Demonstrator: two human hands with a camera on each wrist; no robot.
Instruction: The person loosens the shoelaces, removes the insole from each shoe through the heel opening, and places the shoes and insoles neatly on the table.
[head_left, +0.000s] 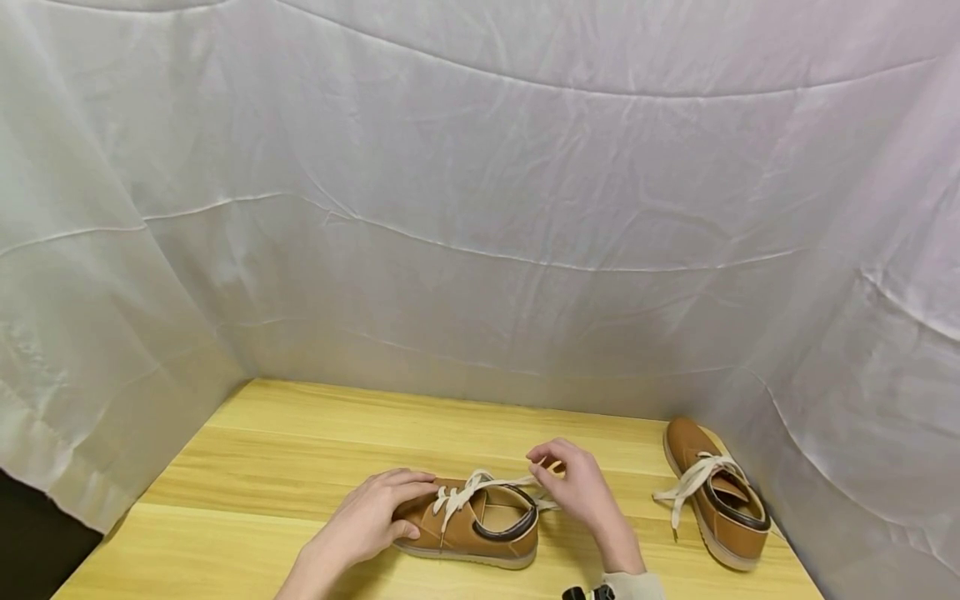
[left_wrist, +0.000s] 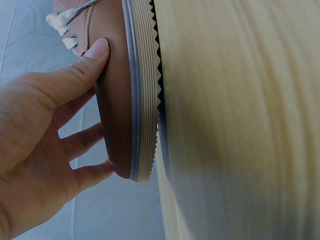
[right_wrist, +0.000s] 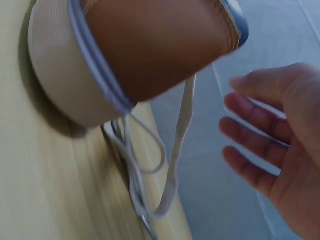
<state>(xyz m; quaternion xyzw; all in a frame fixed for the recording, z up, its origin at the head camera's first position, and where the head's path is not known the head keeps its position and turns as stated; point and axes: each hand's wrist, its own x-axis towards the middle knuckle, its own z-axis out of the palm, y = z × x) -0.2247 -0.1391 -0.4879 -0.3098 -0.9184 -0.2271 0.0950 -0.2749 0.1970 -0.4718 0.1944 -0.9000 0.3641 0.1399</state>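
Observation:
A brown lace-up shoe (head_left: 461, 538) lies sole down on the table, toe to the left. My left hand (head_left: 367, 512) holds its toe; in the left wrist view, the thumb (left_wrist: 97, 50) presses one side and the fingers reach round the other. Behind the heel is my right hand (head_left: 581, 487), its fingers loosely bent. In the right wrist view this hand (right_wrist: 272, 130) stands apart from the shoe, with nothing between thumb and fingers. A cream shoelace (right_wrist: 172, 180) hangs in a loop past the heel onto the table.
A second brown shoe (head_left: 731, 540) stands at the table's right edge, its cream lace (head_left: 697, 479) draped over the side. Pale grey cloth (head_left: 480, 308) hangs round the back and sides of the wooden table (head_left: 247, 467).

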